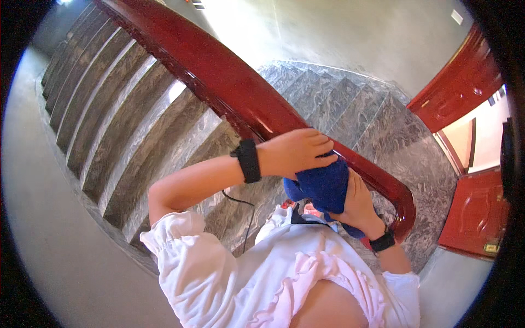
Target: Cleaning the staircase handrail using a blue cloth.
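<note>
A blue cloth [324,178] is bunched between my two hands beside a glossy red handrail [229,67]. My left hand [301,149] lies over the cloth's upper part, fingers pointing right, close against the rail; whether it touches the rail I cannot tell. From the right, my right hand [359,203] grips the lower side of the cloth, thumb towards me. Part of the cloth hangs below the right hand. Each wrist wears a black band, and a thin black cable [250,221] dangles below my left forearm.
Grey marbled stone stairs [123,106] rise to the upper left; more stone steps [340,102] lie beyond the rail. The rail curves down at its end [404,213] on the right. A red door [471,213] stands near a lit doorway [471,143]. Plain wall [53,229] borders the stairs.
</note>
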Demonstrator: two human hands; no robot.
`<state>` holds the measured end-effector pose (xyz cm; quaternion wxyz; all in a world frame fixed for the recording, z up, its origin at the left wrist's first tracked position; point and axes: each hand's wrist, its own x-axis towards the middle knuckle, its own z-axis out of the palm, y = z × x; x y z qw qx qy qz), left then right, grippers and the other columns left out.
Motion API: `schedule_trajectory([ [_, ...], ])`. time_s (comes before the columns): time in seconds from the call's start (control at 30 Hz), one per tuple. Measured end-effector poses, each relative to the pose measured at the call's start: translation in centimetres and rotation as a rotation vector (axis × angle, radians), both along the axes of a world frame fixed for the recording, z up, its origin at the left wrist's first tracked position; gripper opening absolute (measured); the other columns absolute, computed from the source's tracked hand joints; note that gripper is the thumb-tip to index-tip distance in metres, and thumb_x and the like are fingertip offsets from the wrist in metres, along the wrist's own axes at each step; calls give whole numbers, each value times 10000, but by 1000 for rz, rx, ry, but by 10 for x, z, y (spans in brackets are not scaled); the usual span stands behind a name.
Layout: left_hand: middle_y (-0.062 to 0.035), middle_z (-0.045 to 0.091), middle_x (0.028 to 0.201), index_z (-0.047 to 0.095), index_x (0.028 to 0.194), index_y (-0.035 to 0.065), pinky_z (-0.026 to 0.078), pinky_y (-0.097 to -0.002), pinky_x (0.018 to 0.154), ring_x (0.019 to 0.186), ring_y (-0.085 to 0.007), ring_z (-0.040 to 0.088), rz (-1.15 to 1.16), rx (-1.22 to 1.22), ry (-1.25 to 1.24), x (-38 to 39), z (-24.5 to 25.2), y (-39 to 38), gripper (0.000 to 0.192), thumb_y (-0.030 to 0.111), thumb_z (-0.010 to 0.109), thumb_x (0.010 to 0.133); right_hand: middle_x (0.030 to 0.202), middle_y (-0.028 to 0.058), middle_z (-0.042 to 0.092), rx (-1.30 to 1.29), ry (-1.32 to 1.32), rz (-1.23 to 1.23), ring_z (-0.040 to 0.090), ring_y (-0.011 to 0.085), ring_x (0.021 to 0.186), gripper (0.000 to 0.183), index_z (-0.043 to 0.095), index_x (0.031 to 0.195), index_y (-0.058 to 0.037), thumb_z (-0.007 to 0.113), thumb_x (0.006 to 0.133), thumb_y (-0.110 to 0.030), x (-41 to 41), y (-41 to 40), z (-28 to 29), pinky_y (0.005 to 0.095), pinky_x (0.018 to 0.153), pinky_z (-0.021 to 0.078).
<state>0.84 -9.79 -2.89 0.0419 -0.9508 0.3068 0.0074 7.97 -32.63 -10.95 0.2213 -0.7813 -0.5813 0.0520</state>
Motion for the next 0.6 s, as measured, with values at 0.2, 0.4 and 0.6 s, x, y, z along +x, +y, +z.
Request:
schedule_trajectory([
  [0.2,-49,368,1292,385,1231,166,297,-360,978,1172,-204,372,176,14,-192,-38,54,101,828,284,685,469,1208,333,265,-24,-85,115,307,427,1122,1003,129,1201,180,723,550,-300,-5,82,42,442,965,254],
  [0.4,-43,363,1293,348,1252,109,279,-343,997,1180,-174,356,419,185,-425,-60,100,185,893,277,699,449,1117,304,352,71,-260,19,383,406,1038,995,178,1169,192,734,514,-310,-27,210,103,405,905,328],
  [0.6,-63,377,1284,365,1229,55,277,-363,992,1164,-216,374,424,201,-554,-62,127,243,949,430,709,429,865,198,499,157,-430,19,525,303,810,784,399,965,171,723,463,-337,-31,308,152,354,720,440],
])
